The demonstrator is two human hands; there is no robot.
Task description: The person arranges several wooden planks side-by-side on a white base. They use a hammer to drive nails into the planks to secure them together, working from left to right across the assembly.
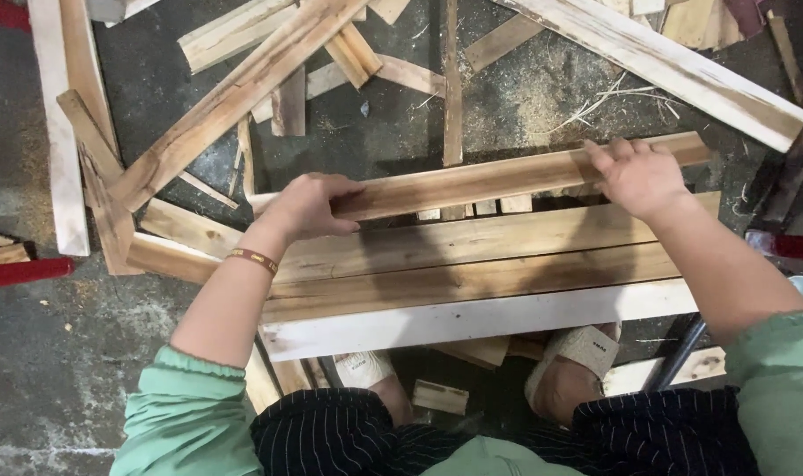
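- While both hands steady it, the plank (507, 181) lies at the far edge of the slat row (481, 273)
- Left hand (309, 204) closed over one end, right hand (635, 176) flat on the other
- Next: squaring it beside its neighbour, I'd judge
- Scrap boards (234, 97) litter the floor (49, 370) beyond

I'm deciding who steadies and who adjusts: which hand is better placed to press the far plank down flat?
Probably the right hand: it lies palm-down on top of the far plank near its right end. The left hand curls over the plank's left end, fingers wrapped at the edge, better suited to gripping than pressing.
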